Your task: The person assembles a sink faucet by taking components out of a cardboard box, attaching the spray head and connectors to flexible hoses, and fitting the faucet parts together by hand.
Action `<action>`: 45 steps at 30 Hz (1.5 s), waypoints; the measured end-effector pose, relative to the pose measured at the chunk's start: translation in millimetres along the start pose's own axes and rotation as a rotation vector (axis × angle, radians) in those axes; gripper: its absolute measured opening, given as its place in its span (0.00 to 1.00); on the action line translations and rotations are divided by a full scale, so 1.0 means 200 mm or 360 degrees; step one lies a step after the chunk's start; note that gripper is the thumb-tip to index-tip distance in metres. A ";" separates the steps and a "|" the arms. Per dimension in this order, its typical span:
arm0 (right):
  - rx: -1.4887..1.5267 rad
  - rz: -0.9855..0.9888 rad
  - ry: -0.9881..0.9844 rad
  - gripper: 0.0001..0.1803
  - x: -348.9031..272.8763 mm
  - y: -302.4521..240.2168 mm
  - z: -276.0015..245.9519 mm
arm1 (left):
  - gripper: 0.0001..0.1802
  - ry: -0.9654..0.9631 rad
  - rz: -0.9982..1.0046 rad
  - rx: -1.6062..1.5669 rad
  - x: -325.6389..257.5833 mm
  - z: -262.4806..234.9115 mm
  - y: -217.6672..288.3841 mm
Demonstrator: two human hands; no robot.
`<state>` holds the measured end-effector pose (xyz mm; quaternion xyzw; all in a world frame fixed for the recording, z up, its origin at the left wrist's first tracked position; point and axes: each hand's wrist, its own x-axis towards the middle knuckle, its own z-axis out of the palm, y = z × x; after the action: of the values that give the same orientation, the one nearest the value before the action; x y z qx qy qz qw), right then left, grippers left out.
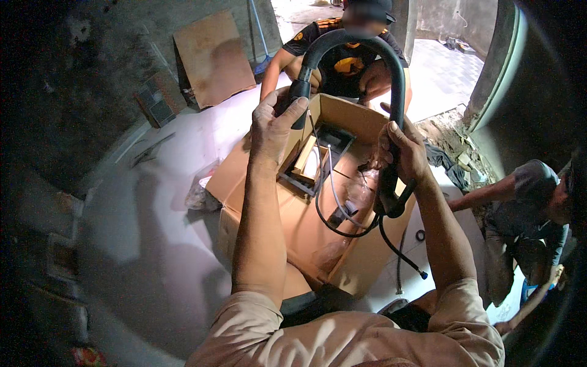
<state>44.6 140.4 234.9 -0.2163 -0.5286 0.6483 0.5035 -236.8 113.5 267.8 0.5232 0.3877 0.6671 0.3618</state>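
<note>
A black kitchen faucet (396, 76) with a tall arched neck is held up over an open cardboard box (361, 119). My left hand (272, 125) is closed around its spray head (299, 101) at the neck's left end. On the other side my right hand (406, 153) grips the straight part of the faucet above its thicker base (387, 192). Thin hoses (339, 232) hang from the base, one dropping into the box and one past its right side to a blue tip (424, 275). Inside the box lie a black frame-like part (342, 137), a small open carton (304, 158) and clear plastic wrap.
Across the box crouches a person in a dark shirt (330, 67); another person (532, 196) works low at the right. A brown board (214, 58) and a blue broom (263, 64) lean at the back wall. A plastic bag (205, 192) sits left of the box.
</note>
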 end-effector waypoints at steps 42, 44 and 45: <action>-0.0416 0.0032 -0.0475 0.28 -0.04 0.02 0.06 | 0.22 -0.0189 -0.0252 0.0052 -0.09 -0.01 0.34; -0.0422 0.0100 -0.0404 0.30 -0.03 0.01 0.02 | 0.21 -0.0107 -0.0257 0.0031 -0.11 0.03 0.39; -0.0255 0.0219 -0.0579 0.31 -0.02 -0.03 -0.01 | 0.22 -0.0114 -0.0185 0.0108 -0.11 0.04 0.40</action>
<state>50.0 136.7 238.1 -0.1707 -0.6448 0.6653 0.3354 -230.9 60.5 331.6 0.5354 0.4265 0.6123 0.3957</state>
